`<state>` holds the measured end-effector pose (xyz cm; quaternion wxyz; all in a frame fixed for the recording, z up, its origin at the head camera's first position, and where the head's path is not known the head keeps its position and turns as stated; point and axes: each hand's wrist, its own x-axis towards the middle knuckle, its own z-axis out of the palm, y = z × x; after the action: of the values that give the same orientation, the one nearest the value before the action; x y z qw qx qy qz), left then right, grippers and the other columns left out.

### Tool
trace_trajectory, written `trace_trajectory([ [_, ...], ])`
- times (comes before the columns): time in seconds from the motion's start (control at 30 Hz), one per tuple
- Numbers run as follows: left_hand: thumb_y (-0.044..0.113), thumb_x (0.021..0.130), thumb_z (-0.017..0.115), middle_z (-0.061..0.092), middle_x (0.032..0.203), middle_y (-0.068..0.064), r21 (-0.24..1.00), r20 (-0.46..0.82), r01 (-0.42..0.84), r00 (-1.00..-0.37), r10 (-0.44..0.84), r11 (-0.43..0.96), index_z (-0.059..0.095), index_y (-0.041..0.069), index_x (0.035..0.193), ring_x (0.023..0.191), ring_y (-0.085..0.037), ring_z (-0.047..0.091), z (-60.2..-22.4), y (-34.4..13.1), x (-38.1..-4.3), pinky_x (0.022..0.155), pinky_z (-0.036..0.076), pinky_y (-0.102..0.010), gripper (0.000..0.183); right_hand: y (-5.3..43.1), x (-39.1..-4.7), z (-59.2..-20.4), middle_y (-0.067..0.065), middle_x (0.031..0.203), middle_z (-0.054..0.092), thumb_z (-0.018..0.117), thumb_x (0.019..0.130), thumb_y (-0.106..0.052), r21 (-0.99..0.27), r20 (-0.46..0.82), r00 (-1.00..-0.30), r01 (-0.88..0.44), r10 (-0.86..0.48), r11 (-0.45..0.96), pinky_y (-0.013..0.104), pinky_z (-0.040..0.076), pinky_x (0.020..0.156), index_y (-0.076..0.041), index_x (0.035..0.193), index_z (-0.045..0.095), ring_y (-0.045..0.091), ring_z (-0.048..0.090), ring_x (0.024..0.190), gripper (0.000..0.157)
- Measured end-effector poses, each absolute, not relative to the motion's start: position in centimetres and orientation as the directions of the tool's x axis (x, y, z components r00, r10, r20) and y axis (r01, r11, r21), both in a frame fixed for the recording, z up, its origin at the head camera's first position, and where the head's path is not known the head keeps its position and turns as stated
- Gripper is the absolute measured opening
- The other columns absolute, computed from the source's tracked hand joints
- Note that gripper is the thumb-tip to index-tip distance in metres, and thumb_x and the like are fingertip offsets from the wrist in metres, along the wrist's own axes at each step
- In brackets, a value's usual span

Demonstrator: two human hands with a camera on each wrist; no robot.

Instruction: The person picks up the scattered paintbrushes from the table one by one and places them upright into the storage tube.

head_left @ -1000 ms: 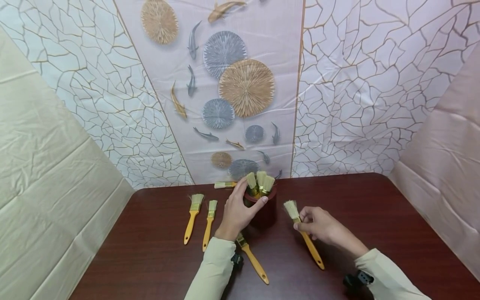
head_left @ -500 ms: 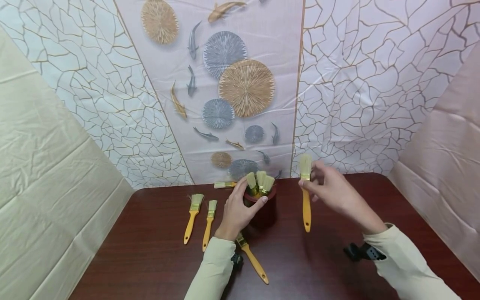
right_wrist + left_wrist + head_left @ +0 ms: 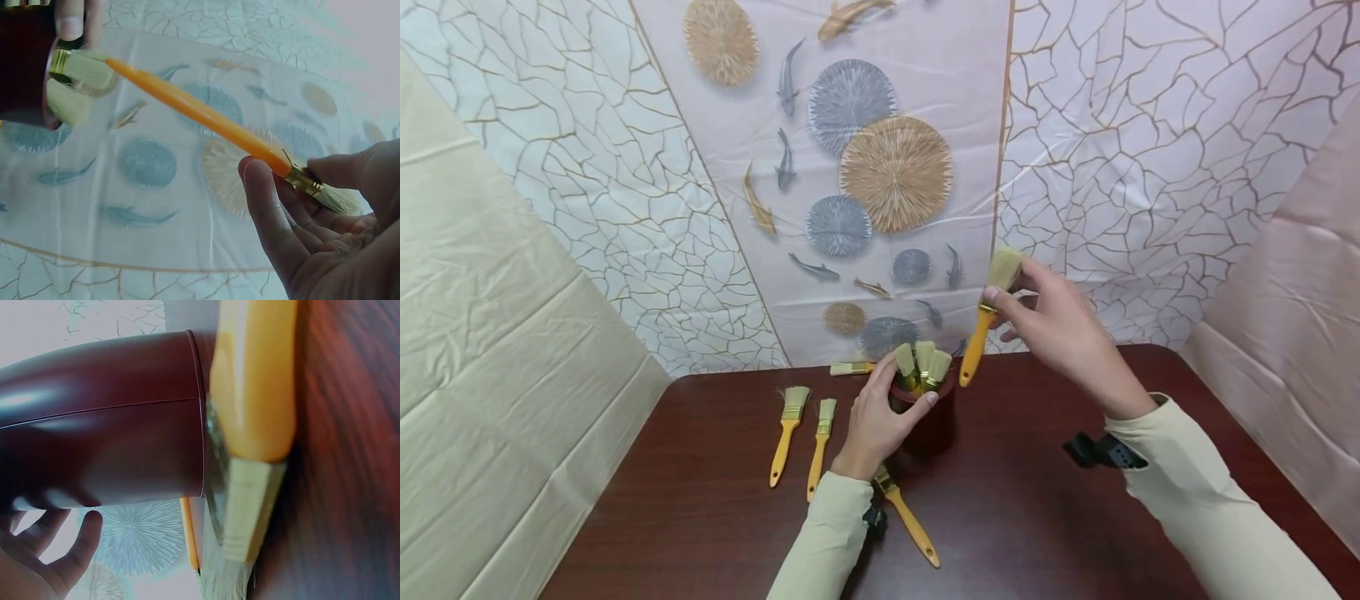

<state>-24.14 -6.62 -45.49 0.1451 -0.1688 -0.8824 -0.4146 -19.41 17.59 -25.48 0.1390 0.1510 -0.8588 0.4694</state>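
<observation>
My right hand (image 3: 1060, 329) pinches a paintbrush (image 3: 976, 346) near its metal band, bristles up and yellow handle slanting down to the left. The brush is raised off the table, its handle end just right of the rim of a dark red cup (image 3: 938, 429). Thumb and fingers of my left hand (image 3: 876, 425) grip that cup around its rim. Several brushes (image 3: 925, 358) stand in it, bristles up. In the right wrist view, the held paintbrush (image 3: 200, 115) points its handle at the cup's bristles (image 3: 87, 69). The left wrist view shows the cup's side (image 3: 100, 419) upright on the table.
Two paintbrushes lie left of the cup, a wider one (image 3: 780, 450) and a narrower one (image 3: 817, 458). Another brush (image 3: 913, 529) lies in front, partly under my left wrist. One more (image 3: 850, 367) lies behind my left hand, by the patterned cloth backdrop (image 3: 887, 250).
My right hand has lifted the paintbrush off the table, moved it up, then left toward the cup, and tilted its handle end to the left. My left hand stays on the cup.
</observation>
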Motion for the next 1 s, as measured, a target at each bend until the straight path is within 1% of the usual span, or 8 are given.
trace_trajectory([
  [0.2,0.077,0.092,0.062,0.039,0.168,0.004,0.681,0.393,0.409,-0.904,0.169,0.607,0.045,0.019,0.162,0.138,-0.032,0.058,-45.5,-6.6,-24.2,0.107,0.049,-0.058,0.093,15.5,-20.0,-26.0,0.022,0.108,0.071,0.065,0.106,-0.011,-0.711,0.491,-0.858,-0.495,-0.152,0.5,0.029,0.062,0.064,0.003,0.123,0.06,0.036,0.078,0.086,0.022],
  [0.37,0.076,0.092,0.063,0.039,0.168,0.004,0.686,0.391,0.41,-0.904,0.171,0.601,0.045,0.017,0.162,0.139,-0.032,0.057,-45.4,-6.5,-24.2,0.108,0.049,-0.057,0.094,14.5,-20.6,-27.6,0.022,0.108,0.072,0.069,0.103,-0.006,-0.658,0.511,-0.837,-0.528,-0.197,0.536,0.034,0.061,0.064,0.0,0.12,0.062,0.037,0.079,0.089,0.019],
  [0.5,0.076,0.092,0.063,0.039,0.168,0.003,0.688,0.387,0.407,-0.906,0.171,0.601,0.045,0.016,0.161,0.138,-0.032,0.058,-45.2,-6.5,-24.1,0.108,0.049,-0.057,0.094,14.1,-21.1,-29.1,0.021,0.113,0.072,0.072,0.101,-0.006,-0.651,0.496,-0.847,-0.508,-0.19,0.565,0.039,0.062,0.065,-0.002,0.122,0.064,0.036,0.079,0.087,0.023],
  [0.6,0.077,0.092,0.062,0.038,0.168,0.002,0.686,0.384,0.405,-0.907,0.173,0.604,0.045,0.017,0.162,0.137,-0.033,0.058,-45.2,-6.5,-24.1,0.107,0.05,-0.058,0.094,14.1,-21.4,-30.2,0.02,0.113,0.072,0.072,0.101,-0.008,-0.655,0.488,-0.856,-0.489,-0.171,0.576,0.036,0.059,0.061,-0.003,0.121,0.064,0.034,0.079,0.083,0.022],
  [0.7,0.077,0.091,0.063,0.038,0.168,0.002,0.688,0.38,0.402,-0.909,0.171,0.605,0.045,0.017,0.162,0.138,-0.033,0.058,-45.2,-6.5,-24.1,0.108,0.049,-0.058,0.095,14.1,-21.9,-31.4,0.018,0.107,0.075,0.072,0.102,-0.01,-0.65,0.491,-0.857,-0.48,-0.157,0.59,0.033,0.055,0.059,-0.003,0.116,0.066,0.031,0.078,0.076,0.017],
  [0.77,0.077,0.091,0.063,0.039,0.168,0.002,0.688,0.382,0.402,-0.909,0.169,0.605,0.045,0.017,0.162,0.138,-0.033,0.057,-45.2,-6.5,-24.1,0.108,0.049,-0.058,0.094,14.0,-22.0,-32.1,0.017,0.103,0.076,0.071,0.103,-0.012,-0.639,0.492,-0.857,-0.474,-0.152,0.606,0.033,0.053,0.06,-0.003,0.113,0.068,0.029,0.076,0.072,0.014],
  [0.9,0.076,0.092,0.064,0.04,0.167,0.002,0.682,0.39,0.405,-0.906,0.166,0.609,0.045,0.019,0.162,0.137,-0.032,0.059,-45.3,-6.5,-24.1,0.108,0.05,-0.058,0.092,13.6,-22.3,-33.4,0.011,0.095,0.077,0.071,0.103,-0.016,-0.616,0.473,-0.87,-0.438,-0.137,0.655,0.038,0.054,0.066,-0.005,0.11,0.071,0.025,0.073,0.077,0.014],
  [1.0,0.075,0.092,0.064,0.04,0.167,0.003,0.679,0.402,0.415,-0.9,0.166,0.606,0.046,0.021,0.161,0.136,-0.031,0.06,-45.3,-6.5,-24.2,0.107,0.05,-0.057,0.09,13.3,-22.3,-34.0,0.008,0.087,0.075,0.072,0.102,-0.019,-0.606,0.444,-0.887,-0.402,-0.127,0.687,0.038,0.051,0.065,-0.007,0.105,0.071,0.022,0.069,0.073,0.013],
])
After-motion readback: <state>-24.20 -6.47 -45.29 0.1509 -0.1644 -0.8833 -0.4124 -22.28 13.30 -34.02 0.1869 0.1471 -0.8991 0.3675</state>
